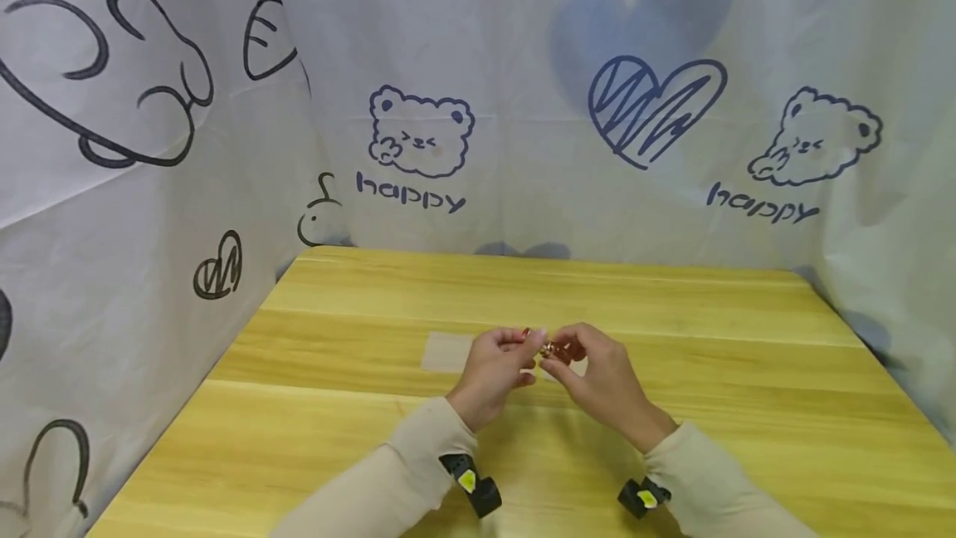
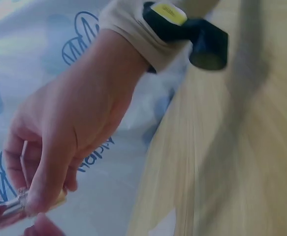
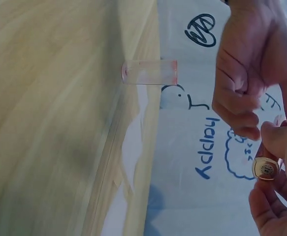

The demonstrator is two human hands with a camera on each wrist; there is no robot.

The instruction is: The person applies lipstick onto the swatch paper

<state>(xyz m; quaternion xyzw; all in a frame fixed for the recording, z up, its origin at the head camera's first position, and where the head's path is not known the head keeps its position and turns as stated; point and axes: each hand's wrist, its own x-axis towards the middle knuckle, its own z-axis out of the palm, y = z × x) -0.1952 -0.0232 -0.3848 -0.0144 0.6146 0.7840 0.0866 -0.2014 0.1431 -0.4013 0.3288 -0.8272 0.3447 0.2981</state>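
Between my two hands, over the table, is a small gold and clear tube [image 1: 550, 349]; its exact kind is unclear. My right hand [image 1: 603, 370] pinches it between thumb and fingers. From the other side, the thumb and fingertips of my left hand [image 1: 495, 368] grip its left end. In the left wrist view the right thumb covers the middle of the tube [image 2: 9, 214], leaving a clear part and a gold bit visible. A squarish gold end [image 3: 265, 168] with a round dark patch shows in the right wrist view.
Behind the hands, a pale flat sheet [image 1: 446, 353] lies on the wooden table [image 1: 358, 430]. In the right wrist view a clear cylinder [image 3: 149, 72] with a reddish rim stands near the white sheet [image 3: 132, 147]. Printed cloth [image 1: 523, 48] hangs around the table.
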